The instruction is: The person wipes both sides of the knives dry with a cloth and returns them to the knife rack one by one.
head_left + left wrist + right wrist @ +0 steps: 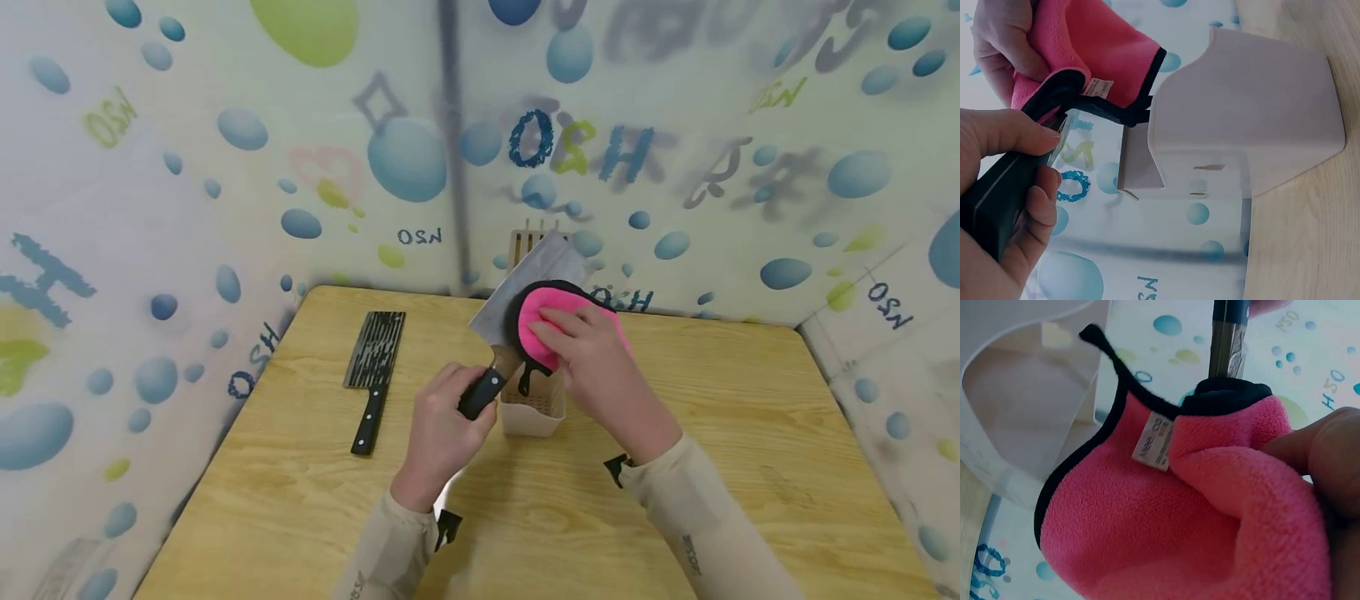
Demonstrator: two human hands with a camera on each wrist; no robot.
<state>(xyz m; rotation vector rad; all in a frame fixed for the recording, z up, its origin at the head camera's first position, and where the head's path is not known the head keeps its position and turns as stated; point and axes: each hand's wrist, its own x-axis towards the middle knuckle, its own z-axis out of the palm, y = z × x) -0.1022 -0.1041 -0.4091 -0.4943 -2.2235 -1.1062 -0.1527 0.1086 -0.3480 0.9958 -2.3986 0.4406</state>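
My left hand (448,421) grips the black riveted handle of a cleaver (504,300), its wide metal blade tilted up and away. My right hand (607,367) pinches a pink cloth (538,312) with black edging, folded over the blade's right side near the handle end. In the right wrist view the cloth's black loop and white label (1154,441) show, with the folded edge around the metal by the handle. The cloth hides part of the blade.
A pale plastic holder (532,423) with a perforated lower part stands just behind the hands. A slotted light-brown piece (522,243) rises behind the blade. Left on the wooden table (292,492) lies a second cleaver (373,354) with a black-streaked blade. Patterned walls (405,250) enclose the table.
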